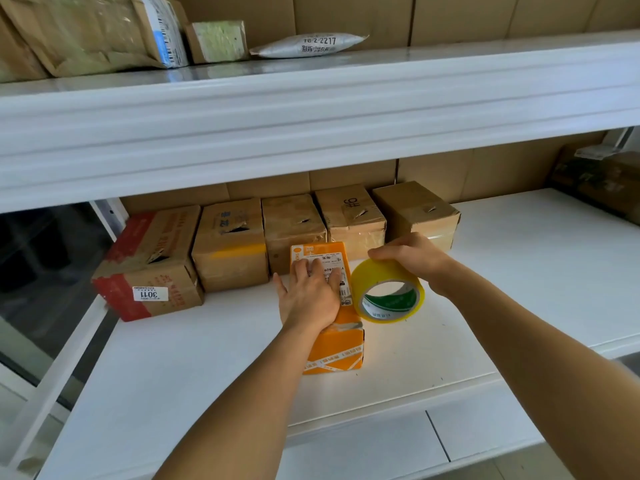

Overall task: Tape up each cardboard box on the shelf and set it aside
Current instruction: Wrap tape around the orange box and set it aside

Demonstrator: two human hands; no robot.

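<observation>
- I stand at a white shelf (519,271) with another white shelf board above it; brown cardboard lines the back wall.
- Along the back of the lower shelf runs a row of five brown cardboard boxes (294,230), side by side — the leftmost one (152,268) has red tape on it and a white label reading 3011.
- In front of that row, near the middle of the shelf, lies the orange box (334,344), long side running away from me, a white shipping label (329,265) on its top face and white printed tape across its near end.
- My left hand (310,296) lies flat on top of the orange box, fingers spread and stretched over the label, pressing down rather than gripping.
- My right hand (412,258) is curled over the top of the yellow tape roll (388,292), holding it upright on its edge just to the right of the orange box, the roll's side close against the box.
- The roll's green and white core faces me.
- On the upper shelf sit a brown padded envelope (90,32), a small parcel (218,41) and a white mailer bag (308,45).
</observation>
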